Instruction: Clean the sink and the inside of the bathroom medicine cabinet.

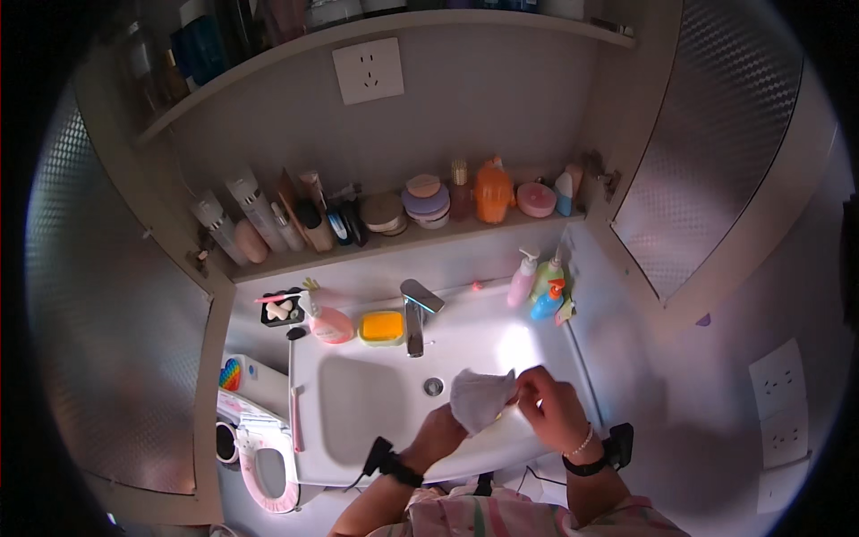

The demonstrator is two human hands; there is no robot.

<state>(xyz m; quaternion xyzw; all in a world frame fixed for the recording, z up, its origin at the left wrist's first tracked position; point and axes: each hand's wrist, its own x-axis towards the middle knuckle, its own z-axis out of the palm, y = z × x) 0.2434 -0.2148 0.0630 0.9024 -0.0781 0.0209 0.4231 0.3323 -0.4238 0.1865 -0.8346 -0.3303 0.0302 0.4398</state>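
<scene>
A light grey cloth [480, 401] hangs over the right part of the white washbasin [463, 443]. My left hand [439, 436] is under the cloth's lower left side and holds it, its fingers mostly hidden by the fabric. At the cloth's upper right corner, my right hand [551, 407] has its thumb and fingertips closed together on the edge. A small yellow patch shows below the cloth; what it belongs to is hidden. Beyond my hands are the chrome faucet [415, 329] and the round drain [433, 386].
An orange soap bar [382, 326] sits in a dish beside a pink pump bottle [331, 325]. Several pump bottles [547, 301] fill the back right corner. A toothbrush [297, 419] lies on the left rim. Cosmetics line the cabinet shelf [409, 243], between two open doors [715, 148].
</scene>
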